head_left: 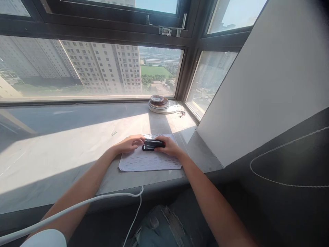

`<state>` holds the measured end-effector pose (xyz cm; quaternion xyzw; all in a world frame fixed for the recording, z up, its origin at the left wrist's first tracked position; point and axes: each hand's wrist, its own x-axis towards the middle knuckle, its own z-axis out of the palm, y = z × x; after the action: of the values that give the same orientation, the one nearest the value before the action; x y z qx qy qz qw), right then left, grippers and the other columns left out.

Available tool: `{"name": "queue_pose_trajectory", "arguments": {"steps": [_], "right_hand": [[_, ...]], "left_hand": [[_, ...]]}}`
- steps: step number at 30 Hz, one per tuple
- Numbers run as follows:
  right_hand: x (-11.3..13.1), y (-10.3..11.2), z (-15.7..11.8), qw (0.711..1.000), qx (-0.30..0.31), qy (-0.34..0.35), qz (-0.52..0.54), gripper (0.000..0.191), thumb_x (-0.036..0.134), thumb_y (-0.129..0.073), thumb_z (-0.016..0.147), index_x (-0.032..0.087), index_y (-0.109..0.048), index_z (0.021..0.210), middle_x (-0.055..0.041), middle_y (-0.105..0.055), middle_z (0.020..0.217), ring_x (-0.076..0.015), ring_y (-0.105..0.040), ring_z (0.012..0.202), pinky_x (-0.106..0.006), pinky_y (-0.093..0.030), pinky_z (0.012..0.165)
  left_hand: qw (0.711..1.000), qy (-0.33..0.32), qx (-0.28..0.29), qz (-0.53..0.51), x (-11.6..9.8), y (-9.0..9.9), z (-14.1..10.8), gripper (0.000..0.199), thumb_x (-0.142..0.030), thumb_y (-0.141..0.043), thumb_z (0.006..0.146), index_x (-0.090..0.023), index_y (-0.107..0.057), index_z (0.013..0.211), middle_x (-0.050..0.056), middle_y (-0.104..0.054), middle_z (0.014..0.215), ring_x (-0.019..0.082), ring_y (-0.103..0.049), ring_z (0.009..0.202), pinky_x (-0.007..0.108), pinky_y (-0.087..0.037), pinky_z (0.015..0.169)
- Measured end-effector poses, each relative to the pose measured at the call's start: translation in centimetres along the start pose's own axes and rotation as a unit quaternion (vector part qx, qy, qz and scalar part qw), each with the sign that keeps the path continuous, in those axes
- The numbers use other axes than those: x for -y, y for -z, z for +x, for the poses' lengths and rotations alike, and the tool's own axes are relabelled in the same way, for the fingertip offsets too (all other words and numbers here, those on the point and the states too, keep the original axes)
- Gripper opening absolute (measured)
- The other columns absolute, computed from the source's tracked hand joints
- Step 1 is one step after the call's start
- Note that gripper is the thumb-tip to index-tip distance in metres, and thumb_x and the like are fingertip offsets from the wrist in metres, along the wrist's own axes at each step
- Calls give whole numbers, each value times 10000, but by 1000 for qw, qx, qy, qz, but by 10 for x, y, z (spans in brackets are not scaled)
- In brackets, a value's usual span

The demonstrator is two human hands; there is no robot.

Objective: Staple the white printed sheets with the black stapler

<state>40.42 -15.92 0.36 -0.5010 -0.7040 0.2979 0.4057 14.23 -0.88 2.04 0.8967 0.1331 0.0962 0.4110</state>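
Note:
A black stapler (153, 143) is held over a sheet of printed paper (150, 161) on the windowsill, its jaws parted toward the left. My right hand (169, 146) is closed round the stapler's right end. Beside its left end is my left hand (130, 143), fingers curved with a gap between thumb and fingers; its fingertips are close to the stapler, and whether they touch it is unclear. The paper lies under both hands, with its top edge partly covered.
Stacked plates (159, 105) stand by the window corner, with keys (182, 113) to their right. A staple strip (114, 133) lies left of the paper. A white cable (102, 196) crosses my left forearm. The slanted wall (257, 85) bounds the right side.

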Motion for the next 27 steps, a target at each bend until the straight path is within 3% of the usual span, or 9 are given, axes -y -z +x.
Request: {"name": "queue_pose_trajectory", "arguments": {"steps": [2, 5, 8, 11, 14, 16, 20, 23, 27], "right_hand": [[1, 0, 0, 1000, 14, 5, 5, 305, 333, -810, 846, 213, -745, 1119, -33, -729, 1041, -232, -659, 980, -332, -469, 864], [0, -1, 0, 1000, 22, 4, 3, 304, 330, -813, 840, 216, -750, 1115, -31, -736, 1034, -230, -662, 975, -332, -475, 863], [-1, -2, 0, 1000, 10, 3, 0, 325, 342, -821, 834, 215, -756, 1126, -31, -747, 1026, -230, -666, 966, -334, -483, 863], [0, -1, -1, 1000, 4, 0, 30, 383, 423, -822, 850, 213, -754, 1163, -50, -757, 1083, -241, -673, 1006, -341, -496, 878], [0, 1, 0, 995, -39, -27, 89, 414, 542, -564, 1029, 210, -737, 1205, -79, -755, 1126, -236, -672, 1038, -353, -512, 898], [-2, 2, 0, 991, -75, -57, 94, 458, 536, -413, 1077, 216, -728, 1172, -75, -749, 1075, -221, -663, 974, -346, -520, 860], [-9, 2, -1, 988, -137, -73, -26, 336, 480, -488, 1022, 233, -669, 883, -27, -684, 857, -194, -584, 786, -314, -461, 728], [-12, 1, -4, 973, -168, -86, -132, 449, 453, -476, 1032, 234, -444, 642, 2, -510, 626, -167, -457, 639, -315, -352, 636], [-12, 0, -6, 969, -156, -114, -155, 402, 404, -439, 1049, 241, -377, 686, 19, -486, 597, -158, -413, 588, -319, -292, 605]], "left_hand": [[999, -12, 43, 24, 0, 4, -1, 429, -256, -602, 866, -299, -719, 1277, 87, -701, 1259, 264, -650, 1148, 438, -514, 1038], [996, -12, 72, 53, -3, 5, -3, 410, -398, -742, 865, -276, -698, 1254, 84, -684, 1232, 284, -634, 1125, 429, -503, 993], [996, 9, 42, 77, -10, -5, 0, 546, -536, -859, 775, -252, -675, 1204, 61, -667, 1146, 277, -624, 1038, 393, -491, 905], [995, 32, 16, 93, -17, -16, 5, 541, -568, -842, 792, -250, -664, 1192, 40, -651, 1062, 248, -604, 937, 357, -461, 816], [996, 25, 17, 83, -21, -19, 8, 489, -553, -804, 826, -252, -680, 1191, 43, -660, 1086, 243, -601, 938, 355, -456, 812], [996, 21, 19, 79, -21, -17, 9, 494, -550, -788, 834, -253, -683, 1215, 46, -667, 1093, 246, -606, 946, 356, -459, 814], [996, 23, 13, 85, -22, -15, 9, 436, -543, -768, 840, -231, -691, 1136, 44, -668, 1011, 248, -609, 909, 362, -467, 793], [996, 15, 10, 83, -24, -17, 9, 339, -481, -749, 858, -227, -686, 1075, 44, -671, 1003, 241, -610, 900, 360, -470, 789], [997, 11, 10, 81, -25, -19, 9, 294, -450, -742, 865, -222, -677, 1038, 38, -662, 992, 227, -600, 873, 349, -459, 766]]}}
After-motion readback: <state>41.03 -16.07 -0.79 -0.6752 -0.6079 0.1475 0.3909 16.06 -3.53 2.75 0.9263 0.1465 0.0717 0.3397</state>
